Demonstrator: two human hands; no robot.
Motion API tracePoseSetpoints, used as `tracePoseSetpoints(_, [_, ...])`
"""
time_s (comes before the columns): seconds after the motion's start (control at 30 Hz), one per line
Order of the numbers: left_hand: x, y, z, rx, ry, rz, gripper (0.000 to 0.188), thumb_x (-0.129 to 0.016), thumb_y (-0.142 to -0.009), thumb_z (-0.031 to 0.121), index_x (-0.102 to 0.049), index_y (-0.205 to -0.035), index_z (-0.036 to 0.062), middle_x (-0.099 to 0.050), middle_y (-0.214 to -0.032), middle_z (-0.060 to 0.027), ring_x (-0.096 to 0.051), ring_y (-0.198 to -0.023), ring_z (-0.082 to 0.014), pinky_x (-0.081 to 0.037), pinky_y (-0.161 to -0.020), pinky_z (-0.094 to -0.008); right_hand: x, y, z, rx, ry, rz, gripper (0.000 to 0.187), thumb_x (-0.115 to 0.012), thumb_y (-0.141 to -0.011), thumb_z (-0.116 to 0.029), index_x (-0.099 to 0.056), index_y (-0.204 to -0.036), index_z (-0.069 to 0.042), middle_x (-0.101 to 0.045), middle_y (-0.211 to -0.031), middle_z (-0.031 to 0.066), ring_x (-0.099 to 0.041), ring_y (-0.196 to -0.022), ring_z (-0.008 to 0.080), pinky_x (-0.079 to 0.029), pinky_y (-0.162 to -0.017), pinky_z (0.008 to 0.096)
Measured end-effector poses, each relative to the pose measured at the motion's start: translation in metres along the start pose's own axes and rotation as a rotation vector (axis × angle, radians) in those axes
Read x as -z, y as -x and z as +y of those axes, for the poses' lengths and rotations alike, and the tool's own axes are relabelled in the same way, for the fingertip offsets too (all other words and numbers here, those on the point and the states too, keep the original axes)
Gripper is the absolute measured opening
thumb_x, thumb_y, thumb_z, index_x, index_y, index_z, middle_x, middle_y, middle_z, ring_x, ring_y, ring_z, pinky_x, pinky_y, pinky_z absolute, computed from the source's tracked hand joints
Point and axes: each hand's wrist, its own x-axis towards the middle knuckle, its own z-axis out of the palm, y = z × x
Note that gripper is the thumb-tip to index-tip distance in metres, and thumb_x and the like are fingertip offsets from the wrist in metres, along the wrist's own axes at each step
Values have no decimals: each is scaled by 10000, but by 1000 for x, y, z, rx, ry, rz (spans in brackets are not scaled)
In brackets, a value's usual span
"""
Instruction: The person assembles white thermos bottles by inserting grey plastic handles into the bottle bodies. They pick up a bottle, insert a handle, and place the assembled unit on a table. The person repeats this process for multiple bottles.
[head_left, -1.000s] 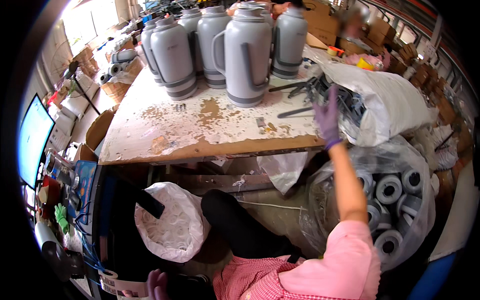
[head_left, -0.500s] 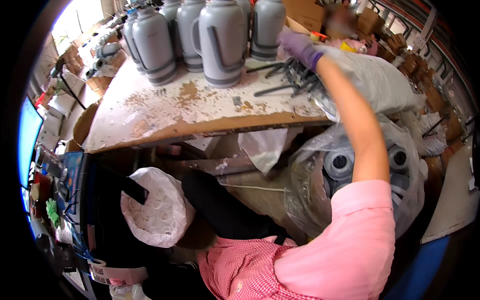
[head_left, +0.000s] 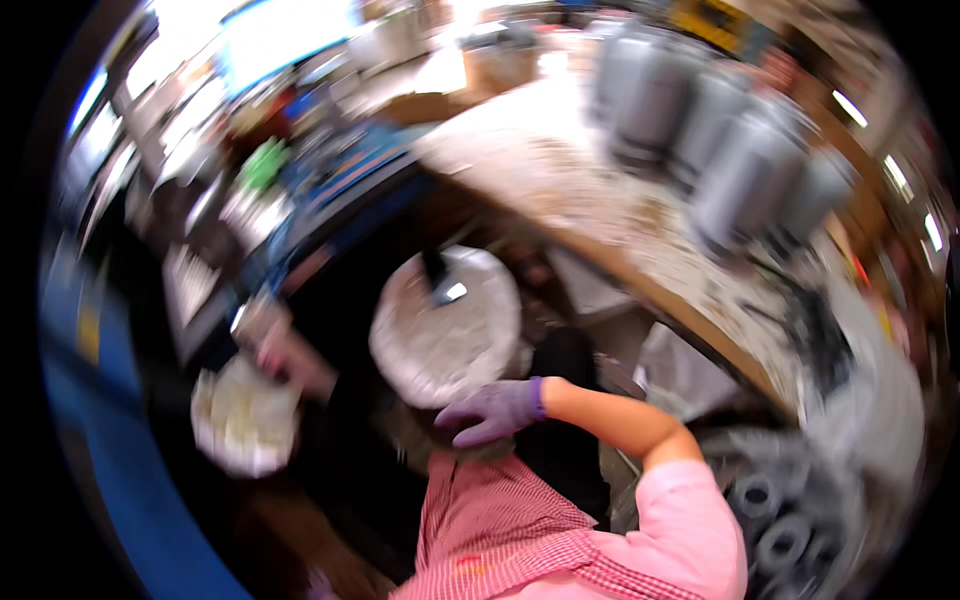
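R hand: purple-gloved right hand [head_left: 492, 410], fingers loosely spread, holding nothing, just below white plastic bag [head_left: 445, 330].
L hand: blurred, can't tell.
Desk: worn wooden desk [head_left: 560, 190], well above bag.

The right hand [head_left: 492, 410] wears a thin purple rubbery glove, matt; its sleeve [head_left: 672, 530] is soft pink cloth over red checked fabric. The flasks [head_left: 740, 170] look like smooth grey plastic (blur hides detail), the workbench [head_left: 600, 215] is rough, crusted wood, the sack [head_left: 440, 335] crinkled white plastic
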Motion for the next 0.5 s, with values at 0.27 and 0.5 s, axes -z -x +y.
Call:
tracePoseSetpoints(0.27, [316,137,-122,-7,967,901,952,-440,-858,756,-222,-1551,141,-116,-1655,-60,-128,-1513,-315,-191,-1184,-565,-55,-52,-30,-3,-215,58,482,-683,-899,-183,-559,-1337,-25,-624,-1234,148,-622,-1097,271,-506,-920,346])
tracePoseSetpoints(0.5, [311,155,-159,-29,1068,957,1139,-628,-723,782,-177,-1572,171,-75,-1665,-66,-85,-1519,-316,-122,-1208,-531,-76,-60,-6,-64,-190,7,491,-660,-844,-41,-552,-1320,12,-628,-1233,155,-598,-1154,265,-444,-1007,342])
